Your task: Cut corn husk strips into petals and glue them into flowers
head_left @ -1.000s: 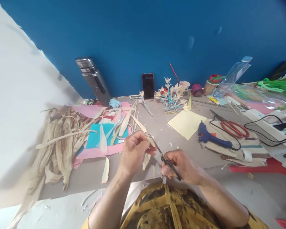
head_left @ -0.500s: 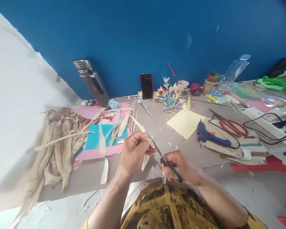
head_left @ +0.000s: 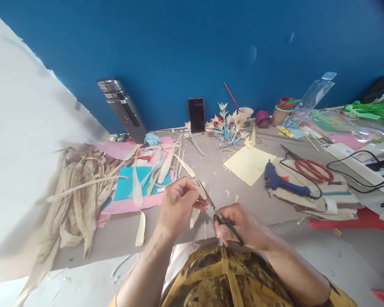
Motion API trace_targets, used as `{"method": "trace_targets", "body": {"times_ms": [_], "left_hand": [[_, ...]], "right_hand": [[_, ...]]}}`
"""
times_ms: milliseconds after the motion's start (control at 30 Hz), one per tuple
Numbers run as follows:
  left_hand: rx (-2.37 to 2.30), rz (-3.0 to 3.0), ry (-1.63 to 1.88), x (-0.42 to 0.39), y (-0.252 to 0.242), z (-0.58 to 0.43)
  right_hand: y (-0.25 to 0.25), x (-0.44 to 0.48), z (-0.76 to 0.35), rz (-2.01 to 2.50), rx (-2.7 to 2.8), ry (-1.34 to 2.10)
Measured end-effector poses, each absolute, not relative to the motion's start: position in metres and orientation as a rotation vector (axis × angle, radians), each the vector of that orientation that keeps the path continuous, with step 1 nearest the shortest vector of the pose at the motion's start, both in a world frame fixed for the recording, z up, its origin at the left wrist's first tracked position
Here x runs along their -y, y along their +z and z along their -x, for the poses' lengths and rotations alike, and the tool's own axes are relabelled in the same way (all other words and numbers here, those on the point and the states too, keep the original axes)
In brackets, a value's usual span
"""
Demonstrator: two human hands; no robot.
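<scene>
Cluttered desk (head_left: 256, 202). Above its near side, right hand (head_left: 240, 224) and left hand (head_left: 178, 207) both have fingers closed up: the right's wrapped round black-handled scissors (head_left: 212, 205), the left's pinching a small pale strip (head_left: 201, 191) by the blades.

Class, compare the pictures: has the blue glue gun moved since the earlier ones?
No. Judged against the yellow sheet, the blue glue gun lies in the same place; only the whole view has shifted slightly.
</scene>
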State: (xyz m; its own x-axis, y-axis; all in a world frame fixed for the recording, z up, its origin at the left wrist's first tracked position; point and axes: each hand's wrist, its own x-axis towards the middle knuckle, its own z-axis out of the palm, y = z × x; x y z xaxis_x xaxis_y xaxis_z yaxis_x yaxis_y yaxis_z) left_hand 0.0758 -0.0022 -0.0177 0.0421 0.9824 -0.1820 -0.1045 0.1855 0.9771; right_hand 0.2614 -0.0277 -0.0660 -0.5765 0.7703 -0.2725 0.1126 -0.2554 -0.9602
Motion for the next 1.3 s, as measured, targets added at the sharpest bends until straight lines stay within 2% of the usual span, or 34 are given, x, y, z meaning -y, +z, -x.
{"method": "trace_targets", "body": {"times_ms": [433,633,900,1100,1300], "left_hand": [[-0.977,-0.832,1.175,0.002,-0.025,-0.082],[-0.809,-0.682,1.036,0.005,-0.033,-0.096],[-0.885,-0.692,1.126,0.012,-0.035,-0.099],[-1.040,-0.815,1.355,0.016,-0.041,-0.104],[-1.006,-0.858,1.351,0.029,-0.048,-0.114]], "right_hand": [[-0.079,0.024,-0.256,1.031,1.330,1.798],[-0.082,0.019,-0.256,0.989,1.261,1.791],[-0.089,0.025,-0.260,0.919,1.152,1.855],[-0.067,0.026,-0.249,0.992,0.982,1.417],[-0.044,0.025,-0.234,1.104,0.937,1.176]]}}
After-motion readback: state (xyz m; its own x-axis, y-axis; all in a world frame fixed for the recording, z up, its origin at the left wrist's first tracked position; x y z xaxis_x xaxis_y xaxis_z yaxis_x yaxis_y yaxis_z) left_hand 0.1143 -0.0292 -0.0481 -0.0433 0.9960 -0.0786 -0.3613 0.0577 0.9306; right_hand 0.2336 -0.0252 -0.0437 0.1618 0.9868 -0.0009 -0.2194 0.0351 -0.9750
